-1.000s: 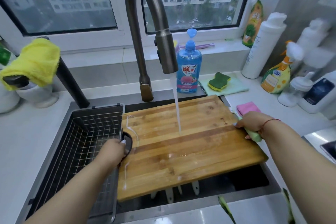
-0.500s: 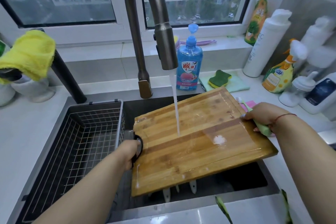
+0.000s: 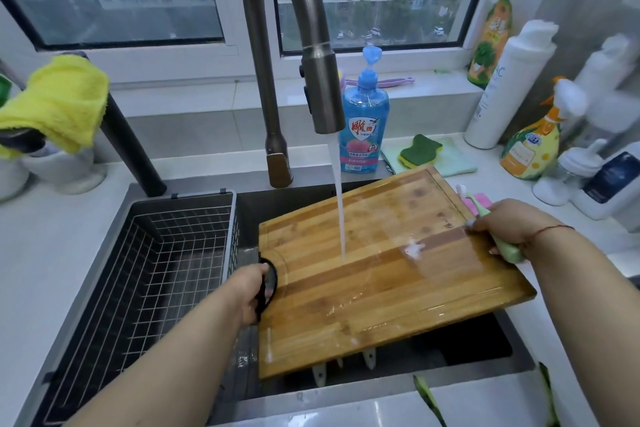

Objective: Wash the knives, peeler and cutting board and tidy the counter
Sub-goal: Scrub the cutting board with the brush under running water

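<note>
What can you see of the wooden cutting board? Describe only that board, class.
The cutting board is a rectangular slab of glued wooden strips with a groove near its edges, wet and glossy. It lies tilted over the sink. The tap stream lands on its middle; a white foam spot lies to the right. The left hand grips its dark ring handle; the right hand, holding a toothbrush, steadies its right edge.

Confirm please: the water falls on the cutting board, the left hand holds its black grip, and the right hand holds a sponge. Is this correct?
Not entirely. In the head view the right hand holds a green toothbrush, not a sponge; the sponge lies on a cloth behind the sink. The rest holds: water falls on the cutting board, and the left hand holds its black grip.
</note>
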Demonstrator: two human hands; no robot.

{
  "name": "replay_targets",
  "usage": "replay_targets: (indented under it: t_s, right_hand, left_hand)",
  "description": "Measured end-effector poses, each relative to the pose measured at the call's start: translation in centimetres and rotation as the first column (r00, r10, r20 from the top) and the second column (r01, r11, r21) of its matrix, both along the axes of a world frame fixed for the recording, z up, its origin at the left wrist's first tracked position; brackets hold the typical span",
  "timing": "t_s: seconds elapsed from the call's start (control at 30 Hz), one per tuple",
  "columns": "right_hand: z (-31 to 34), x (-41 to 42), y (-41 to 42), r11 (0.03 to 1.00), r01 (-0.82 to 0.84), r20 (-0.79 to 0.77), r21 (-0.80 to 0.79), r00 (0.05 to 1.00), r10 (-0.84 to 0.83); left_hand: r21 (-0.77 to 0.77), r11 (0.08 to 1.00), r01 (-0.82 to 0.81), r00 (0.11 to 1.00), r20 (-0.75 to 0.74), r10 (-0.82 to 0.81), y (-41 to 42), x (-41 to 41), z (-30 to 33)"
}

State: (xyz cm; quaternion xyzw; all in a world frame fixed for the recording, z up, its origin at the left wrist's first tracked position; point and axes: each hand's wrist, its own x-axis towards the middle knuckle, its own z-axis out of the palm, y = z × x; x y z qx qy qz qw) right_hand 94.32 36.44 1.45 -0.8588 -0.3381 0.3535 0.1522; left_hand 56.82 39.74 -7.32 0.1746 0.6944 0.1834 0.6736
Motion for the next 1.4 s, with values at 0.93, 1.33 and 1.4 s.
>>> replay_targets:
  t_s: [0.93,1.33,1.4]
  right_hand:
    - [-0.9,-0.2,0.2,0.970,0.088,-0.025,0.226,0.996,-0.084]
    - [-5.8,-1.4,-0.4,0.978,0.180,-0.201,0.104,0.967,-0.156]
    - [-6.3,-2.1,-0.4,0.979,0.188,-0.237,0.081,0.958,-0.164]
  left_hand:
    - [0.146,0.988,-0.050,0.991,0.133,0.030,1.5,0.6,1.5]
    - [0.235,0.959,0.160,0.984,-0.108,-0.138,2.9,-2.8,4.9]
    - [0.234,0.959,0.159,0.983,-0.130,-0.132,2.9,-3.5,5.3]
